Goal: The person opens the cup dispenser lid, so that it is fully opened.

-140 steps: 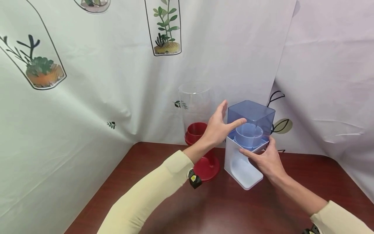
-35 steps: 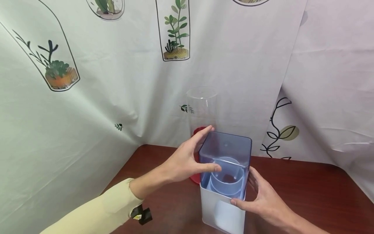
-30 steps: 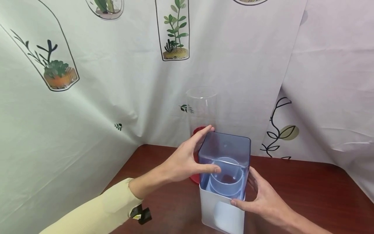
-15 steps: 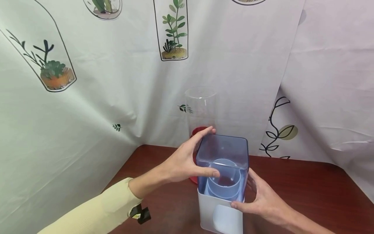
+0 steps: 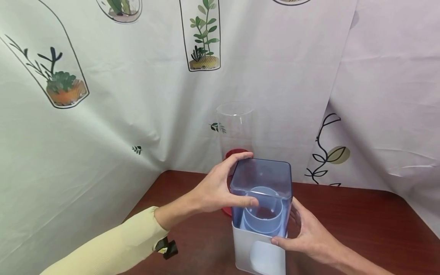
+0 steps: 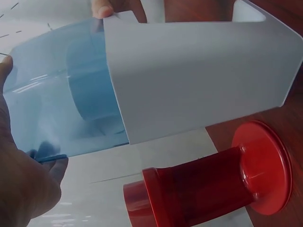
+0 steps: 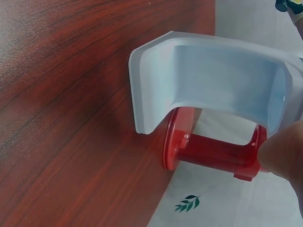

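Observation:
Both hands hold a dispenser with a white body (image 5: 240,248) and a see-through blue square top (image 5: 271,173), inside which a round collar shows. My left hand (image 5: 214,187) grips the blue top, thumb on its front wall and fingers around the far left corner. Lower down, my right hand (image 5: 311,235) holds the right side near the seam, its thumb on the white rim. The left wrist view shows the plain side of the white body (image 6: 199,71). The white foot (image 7: 154,90) seems raised off the table in the right wrist view, though its clearance is hard to judge.
Behind the dispenser stands another one, with a clear tall tube (image 5: 235,126) over a red stand (image 6: 203,184). Both rest on a dark red wooden table (image 5: 343,214). A white cloth (image 5: 275,76) printed with plants hangs along the back and left.
Since the earliest frame the dispenser has come left and nearer the person, and the left hand has settled on its blue top. Over the last second it has shifted only slightly.

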### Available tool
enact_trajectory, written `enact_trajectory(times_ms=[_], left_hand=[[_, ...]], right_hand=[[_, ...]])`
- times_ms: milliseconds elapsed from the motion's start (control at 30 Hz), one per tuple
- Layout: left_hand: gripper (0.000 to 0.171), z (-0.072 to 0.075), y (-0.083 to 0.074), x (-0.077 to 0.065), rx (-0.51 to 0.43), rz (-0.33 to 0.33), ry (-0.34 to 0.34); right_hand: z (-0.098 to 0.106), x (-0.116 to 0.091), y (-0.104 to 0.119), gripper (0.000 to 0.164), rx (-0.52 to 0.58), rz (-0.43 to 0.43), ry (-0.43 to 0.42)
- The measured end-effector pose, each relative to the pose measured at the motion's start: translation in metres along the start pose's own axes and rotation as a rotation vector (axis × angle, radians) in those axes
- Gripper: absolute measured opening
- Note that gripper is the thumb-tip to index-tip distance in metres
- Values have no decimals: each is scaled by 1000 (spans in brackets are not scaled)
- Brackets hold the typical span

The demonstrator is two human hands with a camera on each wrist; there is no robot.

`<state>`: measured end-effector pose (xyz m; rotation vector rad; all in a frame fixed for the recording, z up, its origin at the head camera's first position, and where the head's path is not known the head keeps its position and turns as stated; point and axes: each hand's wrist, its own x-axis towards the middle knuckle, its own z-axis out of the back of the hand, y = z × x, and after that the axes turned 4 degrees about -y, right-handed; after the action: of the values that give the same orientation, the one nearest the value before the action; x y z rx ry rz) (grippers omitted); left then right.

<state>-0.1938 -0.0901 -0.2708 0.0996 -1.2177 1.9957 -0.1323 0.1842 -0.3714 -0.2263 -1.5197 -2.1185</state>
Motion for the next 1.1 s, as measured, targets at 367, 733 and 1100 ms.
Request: enact_trajectory(times_ms=[367,733,1100], left_hand=[[92,1,2,6,144,-63,-36],[90,3,-2,5,133,-34,-21],[88,5,-7,4,86,-7,-5]], right_hand=[[2,0,-3,89,17,25,7],[3,0,-4,90,22,36,43],[3,-1,-4,93,-1,55,29]])
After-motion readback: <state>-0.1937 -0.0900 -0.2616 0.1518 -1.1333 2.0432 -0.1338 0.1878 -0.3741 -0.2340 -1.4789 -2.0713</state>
